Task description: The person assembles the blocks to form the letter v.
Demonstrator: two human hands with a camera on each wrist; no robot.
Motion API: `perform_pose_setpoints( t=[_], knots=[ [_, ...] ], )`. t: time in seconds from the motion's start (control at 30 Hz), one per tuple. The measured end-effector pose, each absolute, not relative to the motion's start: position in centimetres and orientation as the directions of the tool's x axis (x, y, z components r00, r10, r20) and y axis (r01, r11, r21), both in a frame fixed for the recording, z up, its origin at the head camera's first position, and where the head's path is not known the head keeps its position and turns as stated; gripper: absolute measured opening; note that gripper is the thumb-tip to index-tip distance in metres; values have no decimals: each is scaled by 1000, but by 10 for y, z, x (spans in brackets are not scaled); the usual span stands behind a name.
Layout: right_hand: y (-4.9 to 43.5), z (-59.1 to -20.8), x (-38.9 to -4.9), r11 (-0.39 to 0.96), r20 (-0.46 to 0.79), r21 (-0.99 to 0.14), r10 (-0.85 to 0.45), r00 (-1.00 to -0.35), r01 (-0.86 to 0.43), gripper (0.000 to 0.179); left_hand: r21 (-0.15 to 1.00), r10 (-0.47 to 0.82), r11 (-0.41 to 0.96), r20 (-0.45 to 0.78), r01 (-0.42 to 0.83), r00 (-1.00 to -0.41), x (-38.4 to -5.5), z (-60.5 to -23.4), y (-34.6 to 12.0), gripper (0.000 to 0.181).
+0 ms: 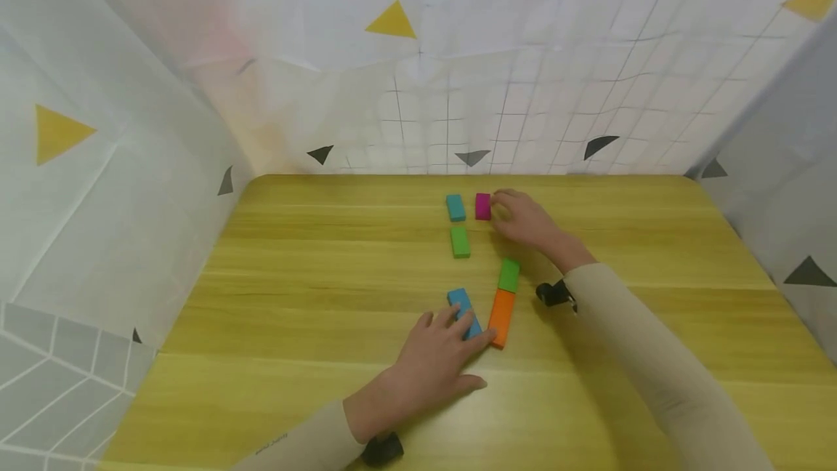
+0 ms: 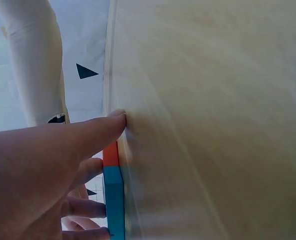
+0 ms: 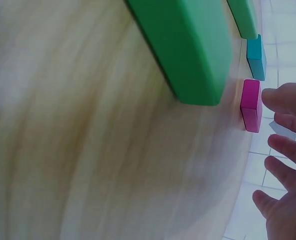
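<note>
My left hand (image 1: 434,358) lies spread over a blue block (image 1: 461,301), fingertips on its top. One finger reaches the side of an orange block (image 1: 501,318), and the thumb sticks out apart over the table. End to end with the orange block is a green block (image 1: 508,275). At the far side, my right hand (image 1: 523,218) is just right of a magenta block (image 1: 482,206), its fingers loosely bent. In the right wrist view a small gap separates the fingertips (image 3: 271,99) from the magenta block (image 3: 251,106); nothing is held.
A teal block (image 1: 455,207) lies left of the magenta one, with a light green block (image 1: 461,242) nearer than it. The wooden table (image 1: 294,275) meets white sheeted walls (image 1: 327,93) at its back and sides. Both wrists carry dark devices.
</note>
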State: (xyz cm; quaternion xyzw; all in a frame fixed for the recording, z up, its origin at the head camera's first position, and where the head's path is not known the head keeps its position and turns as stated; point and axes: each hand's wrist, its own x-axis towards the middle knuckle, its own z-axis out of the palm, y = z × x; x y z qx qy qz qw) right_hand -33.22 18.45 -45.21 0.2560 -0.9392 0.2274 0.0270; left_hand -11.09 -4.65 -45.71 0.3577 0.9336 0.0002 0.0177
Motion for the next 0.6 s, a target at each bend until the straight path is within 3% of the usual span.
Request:
perform_pose_setpoints(
  t=[0.27,0.6],
  knots=[
    [175,-451,-341,798,107,-397,-450,-887,-453,41,-4,666,746,-33,666,-746,-111,-456,-47,72],
    [167,-451,-345,807,72,-405,-440,-895,-429,34,-10,662,749,-34,662,-749,-111,-457,-46,73]
  ],
)
